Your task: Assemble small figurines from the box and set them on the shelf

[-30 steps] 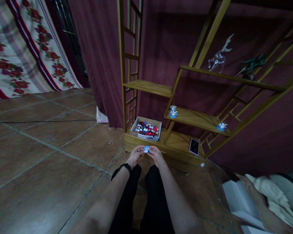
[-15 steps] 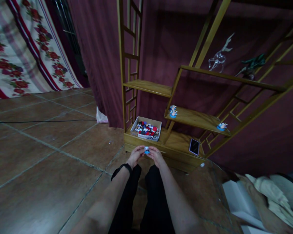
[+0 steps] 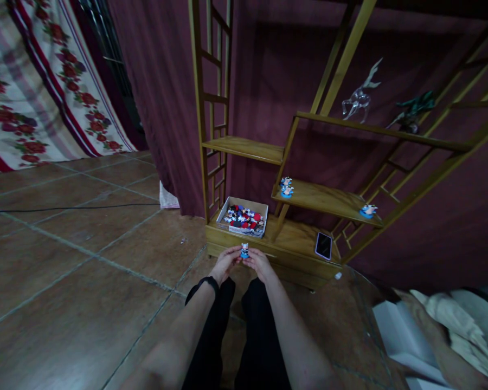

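Note:
Between the fingertips of both hands is a small figurine (image 3: 244, 250) with a white head and a blue base, held upright. My left hand (image 3: 226, 261) pinches it from the left, and my right hand (image 3: 259, 262) pinches it from the right. A dark band circles the left wrist. Just beyond the hands, a cardboard box (image 3: 232, 227) full of red, white, black and purple figurines sits on the low cabinet. Blue-based figurines (image 3: 287, 192) stand at the left end of the middle shelf, and another such figurine (image 3: 368, 210) stands at its right end.
A wooden shelf unit (image 3: 325, 199) rises in front of me. On its lower right lies a dark-screened phone (image 3: 323, 246). A clear deer-like ornament (image 3: 357, 102) and a dark green ornament (image 3: 415, 111) occupy the upper shelf. White boxes (image 3: 404, 330) lie on the floor at right.
The figurine has been tipped more upright between my fingers, so more of its body shows. Both hands keep their hold. The view has shifted slightly.

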### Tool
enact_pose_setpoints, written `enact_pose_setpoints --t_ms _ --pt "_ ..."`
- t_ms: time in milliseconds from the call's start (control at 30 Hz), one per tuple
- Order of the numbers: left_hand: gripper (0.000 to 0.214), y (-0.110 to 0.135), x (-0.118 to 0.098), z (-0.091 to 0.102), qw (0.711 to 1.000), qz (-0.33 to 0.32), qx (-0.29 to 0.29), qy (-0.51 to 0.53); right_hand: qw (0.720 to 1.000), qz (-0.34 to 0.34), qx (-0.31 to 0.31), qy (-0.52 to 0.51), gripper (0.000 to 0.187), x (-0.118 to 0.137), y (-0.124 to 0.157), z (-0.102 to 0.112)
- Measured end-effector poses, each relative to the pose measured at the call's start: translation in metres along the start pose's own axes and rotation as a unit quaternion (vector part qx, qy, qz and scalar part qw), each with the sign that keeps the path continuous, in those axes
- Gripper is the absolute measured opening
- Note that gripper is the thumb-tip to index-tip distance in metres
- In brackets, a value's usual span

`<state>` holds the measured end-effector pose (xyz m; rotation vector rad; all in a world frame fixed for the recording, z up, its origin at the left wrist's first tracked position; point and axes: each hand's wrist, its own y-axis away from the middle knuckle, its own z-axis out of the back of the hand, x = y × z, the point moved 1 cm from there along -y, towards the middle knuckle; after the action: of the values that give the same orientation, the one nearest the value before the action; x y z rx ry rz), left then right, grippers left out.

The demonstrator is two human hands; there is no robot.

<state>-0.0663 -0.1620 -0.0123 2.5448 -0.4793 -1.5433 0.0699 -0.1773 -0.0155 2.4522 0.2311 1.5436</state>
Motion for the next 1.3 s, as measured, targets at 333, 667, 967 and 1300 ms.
enact_pose_setpoints --t_ms 333,667,967,1300 --pt "0.036 0.007 -0.001 -0.003 1.000 -0.005 0.017 0.002 1.000 0.001 0.020 0.003 0.029 0.002 0.007 0.001" --pt "0.039 0.007 0.002 -0.002 1.000 -0.010 0.015 -0.017 1.000 0.023 -0.001 0.009 0.026 0.003 0.010 -0.001" --pt "0.032 0.008 0.001 -0.003 1.000 -0.012 0.018 0.001 0.999 0.041 -0.010 0.006 0.029 0.006 0.014 -0.004" --pt "0.026 0.005 0.004 -0.001 0.999 -0.026 0.008 -0.018 0.997 0.054 -0.048 -0.009 0.027 0.000 0.009 -0.004"
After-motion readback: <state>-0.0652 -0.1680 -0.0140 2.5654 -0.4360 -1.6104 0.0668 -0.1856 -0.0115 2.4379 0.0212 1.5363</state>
